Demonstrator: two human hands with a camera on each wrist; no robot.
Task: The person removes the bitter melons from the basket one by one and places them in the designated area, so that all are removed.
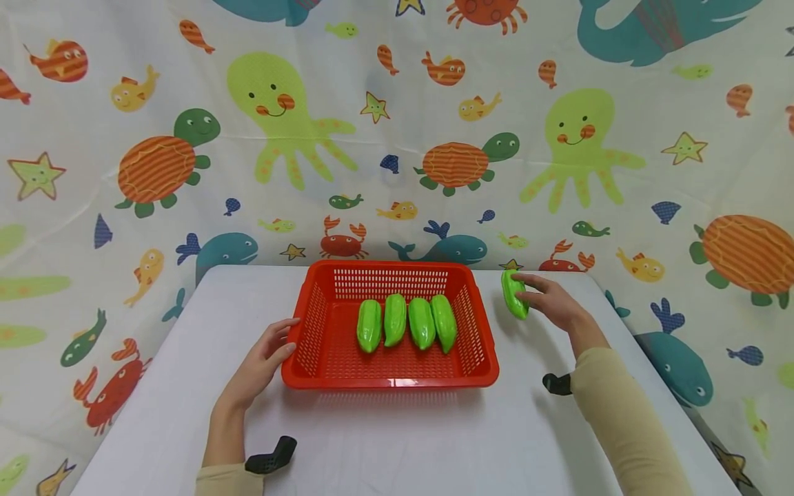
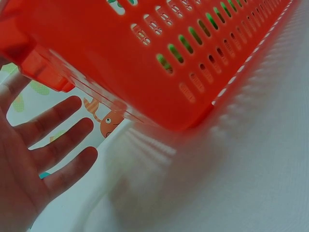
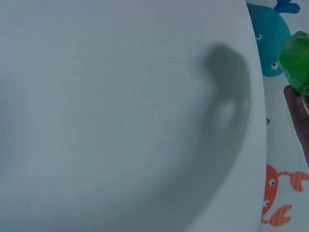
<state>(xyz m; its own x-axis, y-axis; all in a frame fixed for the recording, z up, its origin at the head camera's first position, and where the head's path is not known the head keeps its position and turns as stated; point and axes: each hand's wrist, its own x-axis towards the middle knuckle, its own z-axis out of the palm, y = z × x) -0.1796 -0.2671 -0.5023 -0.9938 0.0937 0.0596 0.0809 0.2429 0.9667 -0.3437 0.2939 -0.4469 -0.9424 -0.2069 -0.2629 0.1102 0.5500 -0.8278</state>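
Note:
In the head view, a red plastic basket (image 1: 391,382) with slotted walls sits on the white table. Several bright green, ridged, tapered vegetables stand side by side in it, among them one vegetable (image 1: 369,325). My left hand (image 1: 263,355) is at the basket's left rim; in the left wrist view, three fingers (image 2: 63,140) spread out straight below the basket's handle (image 2: 46,70). Beyond the basket's right side, my right hand (image 1: 552,302) pinches another green vegetable (image 1: 515,295) above the table. Only part of that vegetable (image 3: 295,63) appears in the right wrist view.
White cloth covers the table (image 1: 397,441), with its far edge just behind the basket. A curtain (image 1: 397,124) printed with sea animals hangs behind and along both sides. A black strap piece (image 1: 273,456) is at the left wrist, another strap piece (image 1: 556,384) at the right.

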